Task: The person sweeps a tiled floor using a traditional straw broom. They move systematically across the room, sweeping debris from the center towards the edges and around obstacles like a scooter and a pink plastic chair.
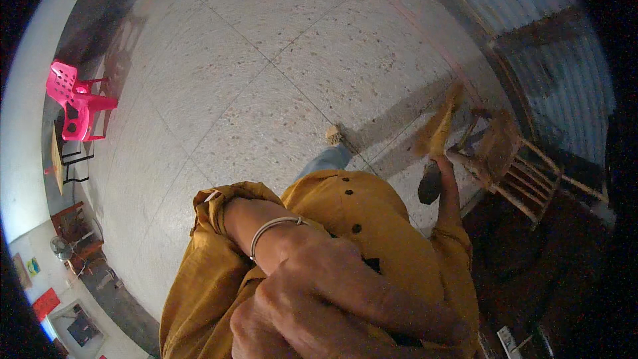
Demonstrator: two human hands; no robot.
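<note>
My left hand [319, 292] looms large at the bottom, close to the camera, with a thin pale bracelet on its wrist. Its fingers are bent, and the fingertips are out of sight beyond the lower edge. Out to the right, my right hand [444, 165] is closed around a broom [441, 134]. The yellowish bristles of the broom fan away from me, while its dark end sticks out on the near side of the hand. A wooden chair [498, 150] stands just right of that hand.
A pink plastic chair [81, 103] stands along the left wall, with a dark-legged seat [70, 163] beside it. Farther down are a fan [61, 247] and a wooden stand [83, 233]. A corrugated metal wall [538, 47] bounds the right. My foot [333, 134] is on the speckled floor [266, 100].
</note>
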